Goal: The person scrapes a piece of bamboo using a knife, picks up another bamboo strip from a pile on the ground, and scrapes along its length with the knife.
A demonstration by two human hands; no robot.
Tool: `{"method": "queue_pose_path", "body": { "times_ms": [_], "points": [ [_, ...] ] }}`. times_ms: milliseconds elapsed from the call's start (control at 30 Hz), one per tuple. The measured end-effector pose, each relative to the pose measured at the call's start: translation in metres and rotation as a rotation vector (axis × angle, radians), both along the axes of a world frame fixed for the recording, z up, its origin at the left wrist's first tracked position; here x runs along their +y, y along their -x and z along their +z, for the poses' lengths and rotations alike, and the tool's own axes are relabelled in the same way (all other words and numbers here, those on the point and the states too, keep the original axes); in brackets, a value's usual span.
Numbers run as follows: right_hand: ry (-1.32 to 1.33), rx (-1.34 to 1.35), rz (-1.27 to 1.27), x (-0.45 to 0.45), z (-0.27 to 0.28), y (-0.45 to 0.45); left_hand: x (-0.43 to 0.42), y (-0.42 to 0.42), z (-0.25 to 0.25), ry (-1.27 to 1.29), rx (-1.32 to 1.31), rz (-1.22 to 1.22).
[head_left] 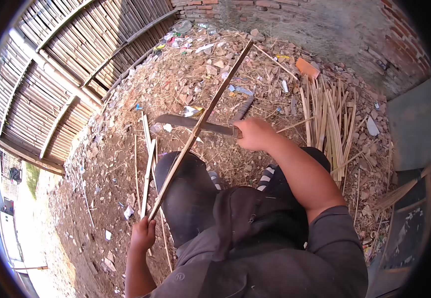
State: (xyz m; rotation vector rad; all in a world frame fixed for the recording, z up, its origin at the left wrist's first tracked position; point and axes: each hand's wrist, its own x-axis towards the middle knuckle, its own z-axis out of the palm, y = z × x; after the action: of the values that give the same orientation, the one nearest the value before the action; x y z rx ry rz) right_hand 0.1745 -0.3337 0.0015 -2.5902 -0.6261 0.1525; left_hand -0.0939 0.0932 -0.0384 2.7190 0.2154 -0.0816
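My left hand (142, 234) is closed around the lower end of a long bamboo strip (183, 152), which slants up and away to the right past my knee. In my right hand (255, 134) is the handle of a machete, its dark blade (178, 120) pointing left. Blade and strip cross near the middle of the strip; whether the edge is biting into it I cannot tell. Just beyond my right fingers lies a dark, ribbed, rod-like thing (244, 107), partly hidden by the hand.
A pile of split bamboo strips (330, 119) lies on the right, and a few more strips (147, 164) lie by my left knee. Rubble and litter cover the ground (111, 164). A bamboo fence (76, 54) stands left, a brick wall (324, 39) behind.
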Motion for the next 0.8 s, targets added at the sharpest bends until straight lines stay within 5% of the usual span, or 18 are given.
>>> {"method": "queue_pose_path", "body": {
  "times_ms": [167,367,500,600,800],
  "points": [
    [0.143,-0.259,0.217,0.033,-0.013,0.019,0.004,0.0,0.002,-0.038,-0.058,-0.034],
    [0.228,-0.231,-0.175,-0.018,-0.019,-0.039,0.012,0.002,0.015,-0.077,0.01,-0.027],
    [-0.048,-0.041,-0.138,-0.016,-0.023,-0.03,0.012,0.002,0.005,-0.058,-0.009,-0.025],
    [-0.326,0.56,-0.053,-0.024,-0.024,-0.034,0.016,0.003,-0.008,-0.061,-0.047,-0.047],
    [-0.118,0.032,0.007,-0.002,-0.021,-0.01,0.02,0.004,-0.014,-0.059,-0.097,-0.073]
  ]
}}
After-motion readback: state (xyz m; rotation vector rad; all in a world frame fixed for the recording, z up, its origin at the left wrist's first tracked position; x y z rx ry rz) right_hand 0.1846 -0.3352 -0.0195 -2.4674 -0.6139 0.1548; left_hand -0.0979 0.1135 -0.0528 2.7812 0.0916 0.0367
